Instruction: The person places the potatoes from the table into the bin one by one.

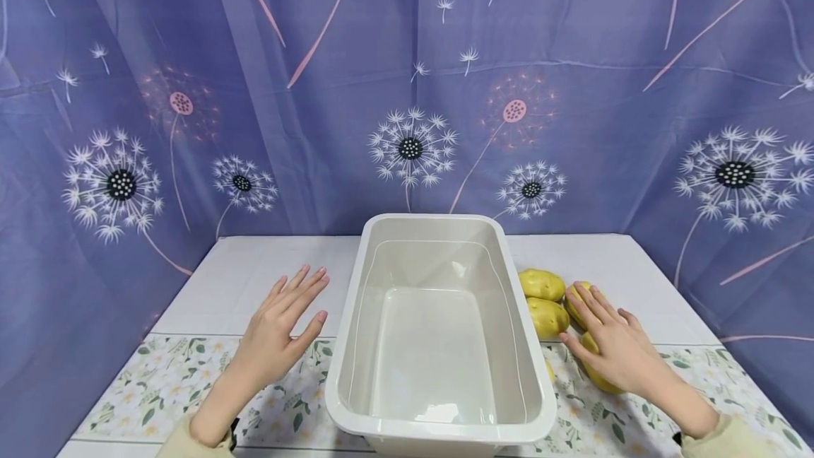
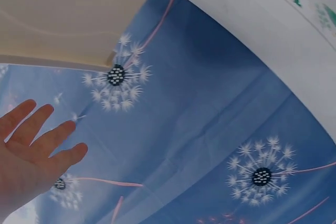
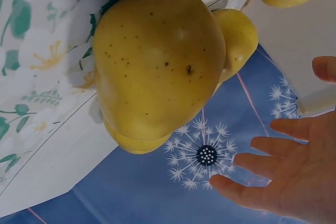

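Yellow potatoes, several of them, lie just right of a light grey plastic tub point(image 1: 445, 433); two, an upper potato point(image 1: 541, 283) and a lower potato point(image 1: 548, 318), are beside its wall. Over others the right hand point(image 1: 613, 348) hovers with spread fingers; whether it touches them cannot be told in the head view. A large speckled potato point(image 3: 160, 64) fills much of the right wrist view, apart from the right hand point(image 3: 294, 166). On the tub's left, the left hand point(image 1: 273, 334) is spread and holds nothing; its fingers also look straight in the left wrist view, left hand point(image 2: 39, 156).
The tub's inside shows no objects. A white table point(image 1: 254, 267) carries a floral cloth strip point(image 1: 178, 380) across its front. Behind and at both sides hangs a blue-purple curtain point(image 1: 305, 140) with dandelion prints.
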Available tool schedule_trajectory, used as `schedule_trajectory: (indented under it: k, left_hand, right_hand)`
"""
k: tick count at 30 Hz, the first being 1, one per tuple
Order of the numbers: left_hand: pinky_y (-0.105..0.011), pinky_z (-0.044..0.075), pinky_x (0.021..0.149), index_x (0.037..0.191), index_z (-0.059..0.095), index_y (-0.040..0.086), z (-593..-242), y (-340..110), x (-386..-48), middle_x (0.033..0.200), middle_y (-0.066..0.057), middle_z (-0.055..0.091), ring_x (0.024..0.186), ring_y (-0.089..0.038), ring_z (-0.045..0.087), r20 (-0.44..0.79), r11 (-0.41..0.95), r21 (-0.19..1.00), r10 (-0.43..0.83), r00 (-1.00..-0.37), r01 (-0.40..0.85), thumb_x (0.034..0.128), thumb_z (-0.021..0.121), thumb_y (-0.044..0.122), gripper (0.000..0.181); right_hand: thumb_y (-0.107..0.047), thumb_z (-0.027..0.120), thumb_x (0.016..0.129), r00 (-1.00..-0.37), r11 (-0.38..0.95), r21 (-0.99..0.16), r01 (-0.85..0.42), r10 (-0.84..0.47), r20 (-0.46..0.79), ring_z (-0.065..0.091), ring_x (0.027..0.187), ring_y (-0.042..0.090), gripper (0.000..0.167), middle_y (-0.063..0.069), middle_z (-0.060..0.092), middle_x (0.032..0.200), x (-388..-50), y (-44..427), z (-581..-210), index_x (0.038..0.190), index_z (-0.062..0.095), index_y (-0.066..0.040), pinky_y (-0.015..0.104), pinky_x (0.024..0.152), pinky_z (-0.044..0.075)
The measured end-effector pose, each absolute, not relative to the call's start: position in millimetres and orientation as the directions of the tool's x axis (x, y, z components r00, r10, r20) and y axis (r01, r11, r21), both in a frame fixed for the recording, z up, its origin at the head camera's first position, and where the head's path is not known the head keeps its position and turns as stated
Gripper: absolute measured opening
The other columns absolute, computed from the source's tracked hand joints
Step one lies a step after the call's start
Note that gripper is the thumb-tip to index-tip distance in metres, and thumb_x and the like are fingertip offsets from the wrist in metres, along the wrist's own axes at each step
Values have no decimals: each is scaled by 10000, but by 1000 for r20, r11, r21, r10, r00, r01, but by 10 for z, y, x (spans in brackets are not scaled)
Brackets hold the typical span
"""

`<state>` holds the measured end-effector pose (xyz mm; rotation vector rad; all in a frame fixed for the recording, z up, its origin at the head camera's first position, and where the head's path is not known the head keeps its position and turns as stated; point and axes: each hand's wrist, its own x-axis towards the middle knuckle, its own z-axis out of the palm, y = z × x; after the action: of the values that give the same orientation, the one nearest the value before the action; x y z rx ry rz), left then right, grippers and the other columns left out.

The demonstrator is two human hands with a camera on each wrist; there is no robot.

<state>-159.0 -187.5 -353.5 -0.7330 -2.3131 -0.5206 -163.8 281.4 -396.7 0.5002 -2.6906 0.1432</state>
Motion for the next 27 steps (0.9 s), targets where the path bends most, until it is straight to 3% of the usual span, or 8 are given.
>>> schedule_trajectory:
  k: [5,12,27]
  left_hand:
    - [-335,182,1121,1284,488,156,-3472,-1817,-1506,1301,-52,515,1269,-256,403,672,737,189,384,-633,649,804,600,167,493]
    - [-236,153,1121,1254,519,120,-3439,-1721,-1418,1276,-61,536,1209,-277,462,710,685,153,426,-561,713,823,576,188,439]
    - [-232,161,1116,1249,522,115,-3373,-1565,-1208,1256,-41,551,1211,-223,462,696,620,78,526,-488,781,914,456,285,382]
  right_hand:
    - [-402,551,834,-855,928,-31,-371,-328,402,379,1237,381,665,152,330,1420,-1637,2802,-3978,1380,332,-93,607,856,326]
    - [-407,564,824,-859,926,-44,-374,-328,392,413,1202,392,660,151,369,1396,-1638,2791,-3984,1376,347,-119,594,853,333]
    - [-411,590,808,-865,921,-64,-384,-335,372,435,1179,393,633,169,427,1344,-1581,2739,-4051,1314,430,-65,598,829,361]
